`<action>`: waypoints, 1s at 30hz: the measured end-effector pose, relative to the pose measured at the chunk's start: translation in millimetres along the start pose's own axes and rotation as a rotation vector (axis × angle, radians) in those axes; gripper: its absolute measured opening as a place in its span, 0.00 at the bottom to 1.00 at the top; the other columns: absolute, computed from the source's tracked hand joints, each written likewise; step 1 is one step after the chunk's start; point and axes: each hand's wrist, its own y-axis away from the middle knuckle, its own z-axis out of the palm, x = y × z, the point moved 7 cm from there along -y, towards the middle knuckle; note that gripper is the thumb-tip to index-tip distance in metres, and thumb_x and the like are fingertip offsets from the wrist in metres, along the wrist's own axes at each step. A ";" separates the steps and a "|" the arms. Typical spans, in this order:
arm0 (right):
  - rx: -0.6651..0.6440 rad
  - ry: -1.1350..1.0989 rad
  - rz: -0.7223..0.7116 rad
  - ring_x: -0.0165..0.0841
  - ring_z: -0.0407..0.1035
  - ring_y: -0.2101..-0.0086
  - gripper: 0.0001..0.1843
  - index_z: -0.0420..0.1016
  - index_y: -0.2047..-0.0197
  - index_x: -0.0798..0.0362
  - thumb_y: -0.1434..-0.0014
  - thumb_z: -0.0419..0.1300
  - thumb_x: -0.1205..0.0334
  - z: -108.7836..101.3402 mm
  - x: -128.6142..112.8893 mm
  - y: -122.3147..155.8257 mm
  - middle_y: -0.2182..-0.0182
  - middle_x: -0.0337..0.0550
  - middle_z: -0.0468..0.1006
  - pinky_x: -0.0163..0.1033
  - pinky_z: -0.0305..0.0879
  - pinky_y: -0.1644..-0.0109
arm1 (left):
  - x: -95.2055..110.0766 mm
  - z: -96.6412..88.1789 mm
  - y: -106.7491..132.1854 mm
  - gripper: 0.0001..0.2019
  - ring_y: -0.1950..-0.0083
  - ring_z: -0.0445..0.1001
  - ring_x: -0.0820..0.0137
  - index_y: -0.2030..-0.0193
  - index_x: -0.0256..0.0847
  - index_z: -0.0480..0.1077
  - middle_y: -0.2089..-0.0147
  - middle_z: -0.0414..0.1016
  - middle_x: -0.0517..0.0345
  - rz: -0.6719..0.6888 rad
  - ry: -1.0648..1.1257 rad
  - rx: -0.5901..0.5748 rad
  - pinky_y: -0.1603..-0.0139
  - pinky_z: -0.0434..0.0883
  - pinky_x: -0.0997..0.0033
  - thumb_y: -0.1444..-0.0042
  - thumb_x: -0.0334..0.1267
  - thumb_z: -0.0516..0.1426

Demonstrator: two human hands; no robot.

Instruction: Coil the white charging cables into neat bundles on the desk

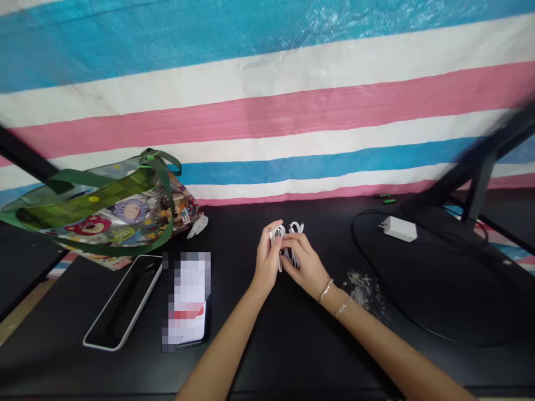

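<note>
bag lettering [156, 236] unclear, screen [188, 303] pixelated; nothing legible

White cable [279, 230]: smooth, plastic-looking coating. Charger [400, 229]: smooth plastic. Tabletop [292, 340]: matt, rough-looking at scuffed patch [363, 289]. Striped sheet [267, 120]: woven-looking plastic, glossy, wrinkled. Bag [129, 216]: clear, shiny plastic; handles cloth-like webbing. Dark-screened phone [125, 301]: glossy, glass-like front. Bracelet [326, 290]: shiny metal.

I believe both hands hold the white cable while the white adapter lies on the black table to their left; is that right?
Not quite: the head view shows the white adapter lying to the right, not left. The left hand and right hand do hold the white cable, and the adapter is on the black table.
</note>
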 end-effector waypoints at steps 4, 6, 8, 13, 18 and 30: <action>0.032 0.012 0.024 0.36 0.72 0.60 0.10 0.66 0.62 0.48 0.44 0.52 0.72 -1.9 9.5 2.9 0.61 0.46 0.71 0.42 0.72 0.58 | 0.5 7.7 1.7 0.16 0.37 0.66 0.63 0.46 0.43 0.67 0.40 0.69 0.51 -0.004 0.049 -0.078 0.37 0.63 0.63 0.40 0.38 0.50; 0.055 0.022 0.018 0.36 0.72 0.60 0.10 0.66 0.63 0.48 0.43 0.52 0.73 -6.3 11.2 3.6 0.61 0.45 0.71 0.42 0.72 0.58 | 2.2 11.3 2.8 0.16 0.35 0.64 0.63 0.46 0.44 0.68 0.38 0.68 0.52 0.001 0.056 -0.116 0.36 0.62 0.62 0.39 0.39 0.50; 0.078 0.031 0.006 0.35 0.72 0.60 0.09 0.67 0.64 0.48 0.43 0.53 0.73 -11.2 10.6 3.7 0.62 0.45 0.71 0.41 0.72 0.58 | 5.0 13.1 3.6 0.17 0.35 0.63 0.62 0.45 0.44 0.69 0.37 0.67 0.52 0.015 0.057 -0.139 0.36 0.62 0.62 0.39 0.41 0.50; 0.138 0.004 -0.016 0.34 0.73 0.63 0.08 0.67 0.65 0.49 0.41 0.53 0.72 -20.7 5.5 3.0 0.64 0.44 0.73 0.39 0.71 0.60 | 11.4 13.4 4.5 0.20 0.36 0.64 0.61 0.45 0.42 0.68 0.38 0.68 0.51 0.057 0.050 -0.157 0.36 0.62 0.63 0.40 0.47 0.52; 0.157 -0.107 0.065 0.31 0.72 0.71 0.09 0.66 0.65 0.49 0.42 0.52 0.73 -25.6 7.6 3.5 0.72 0.38 0.74 0.35 0.69 0.67 | 1.7 8.7 2.5 0.19 0.49 0.74 0.62 0.48 0.42 0.66 0.46 0.73 0.51 -0.043 0.127 -0.092 0.49 0.71 0.65 0.44 0.47 0.57; 0.121 -0.301 0.151 0.30 0.73 0.72 0.08 0.66 0.64 0.49 0.44 0.52 0.71 -24.9 9.1 4.6 0.72 0.37 0.75 0.33 0.70 0.69 | -0.2 10.6 -0.6 0.18 0.61 0.74 0.69 0.61 0.42 0.64 0.66 0.73 0.61 -0.157 0.267 -0.042 0.58 0.71 0.71 0.55 0.44 0.64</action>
